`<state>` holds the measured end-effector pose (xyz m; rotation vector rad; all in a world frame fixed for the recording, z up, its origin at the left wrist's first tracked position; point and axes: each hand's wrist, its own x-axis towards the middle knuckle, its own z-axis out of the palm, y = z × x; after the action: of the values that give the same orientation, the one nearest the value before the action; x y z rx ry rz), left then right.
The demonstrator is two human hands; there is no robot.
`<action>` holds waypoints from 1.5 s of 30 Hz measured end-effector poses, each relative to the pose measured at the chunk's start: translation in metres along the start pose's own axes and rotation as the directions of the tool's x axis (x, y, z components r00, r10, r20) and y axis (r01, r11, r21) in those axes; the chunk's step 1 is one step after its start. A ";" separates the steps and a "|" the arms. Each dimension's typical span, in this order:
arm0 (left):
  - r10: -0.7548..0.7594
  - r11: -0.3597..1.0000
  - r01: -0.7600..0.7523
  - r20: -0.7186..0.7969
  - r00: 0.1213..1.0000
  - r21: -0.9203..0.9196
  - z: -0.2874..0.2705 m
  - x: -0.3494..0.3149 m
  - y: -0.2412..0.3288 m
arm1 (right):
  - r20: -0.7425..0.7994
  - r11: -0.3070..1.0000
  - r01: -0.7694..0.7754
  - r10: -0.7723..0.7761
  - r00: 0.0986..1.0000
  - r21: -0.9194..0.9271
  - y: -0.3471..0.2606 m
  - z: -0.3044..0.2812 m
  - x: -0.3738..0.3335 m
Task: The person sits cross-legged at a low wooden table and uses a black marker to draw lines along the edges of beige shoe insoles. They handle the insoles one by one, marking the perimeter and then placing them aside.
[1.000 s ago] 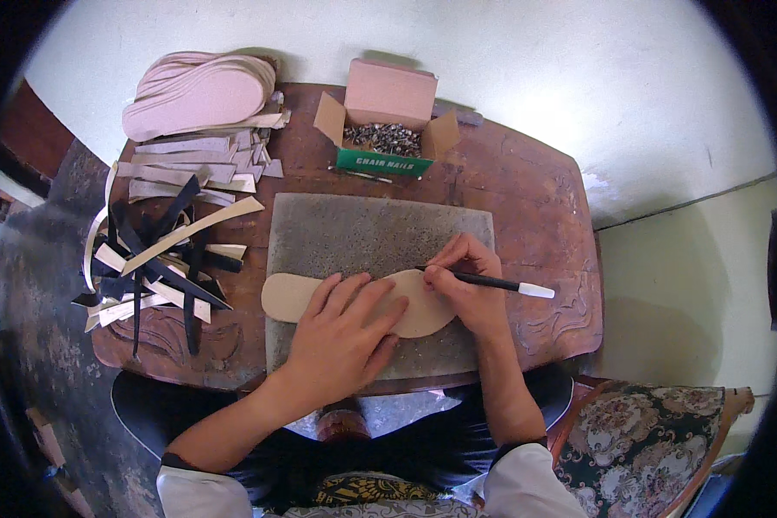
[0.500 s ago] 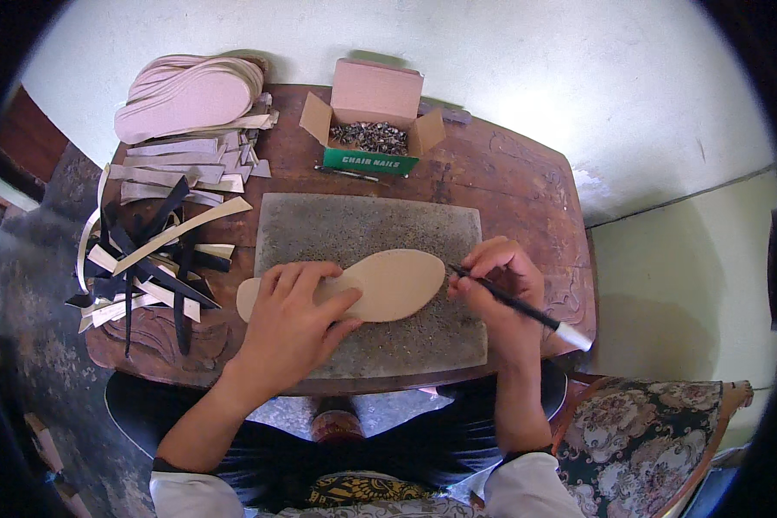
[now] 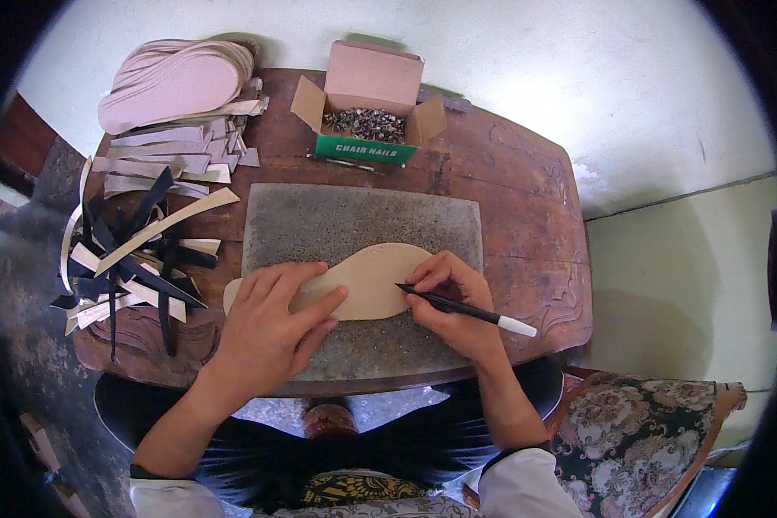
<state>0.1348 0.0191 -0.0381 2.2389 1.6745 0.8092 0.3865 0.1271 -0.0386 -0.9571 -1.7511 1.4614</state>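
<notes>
A beige shoe insole (image 3: 371, 281) lies across the grey stone-like slab (image 3: 345, 211), its wide end to the right. My left hand (image 3: 272, 324) rests flat on its narrower part with the fingers spread. Between the fingertips of my right hand (image 3: 462, 328) is a black marker pen (image 3: 457, 305) with a white end. Its tip points left over the broad part of the insole; whether it touches the surface I cannot tell. The insole's right end is partly hidden behind my right hand.
On the carved wooden table (image 3: 527, 224), a pile of insoles (image 3: 173, 86) sits far left above pale strips (image 3: 160, 155). Black and cream strips (image 3: 147, 259) lie tangled nearer. An open cardboard box (image 3: 367, 151) of small nails stands at the back. A flowered chair (image 3: 639, 440) is at right.
My right hand has brought the marker left, from beside the insole's wide end to over its surface. My left hand stays on the insole. The whole view has shifted slightly.
</notes>
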 end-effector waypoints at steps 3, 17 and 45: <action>-0.002 1.000 0.002 0.008 1.000 0.017 0.000 0.000 0.002 | -0.008 0.999 0.013 -0.013 1.000 -0.030 0.000 0.000 -0.001; 0.018 0.996 -0.020 0.023 1.000 0.085 0.000 0.002 0.006 | 0.051 0.981 0.128 -0.122 0.991 -0.144 0.008 -0.013 -0.002; 0.010 0.995 -0.013 0.029 1.000 0.099 0.002 0.001 0.005 | 0.157 0.957 0.196 -0.164 0.974 -0.213 0.003 -0.016 -0.001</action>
<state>0.1400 0.0183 -0.0370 2.3159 1.7266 0.7081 0.4007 0.1346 -0.0395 -0.7985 -2.0843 1.2549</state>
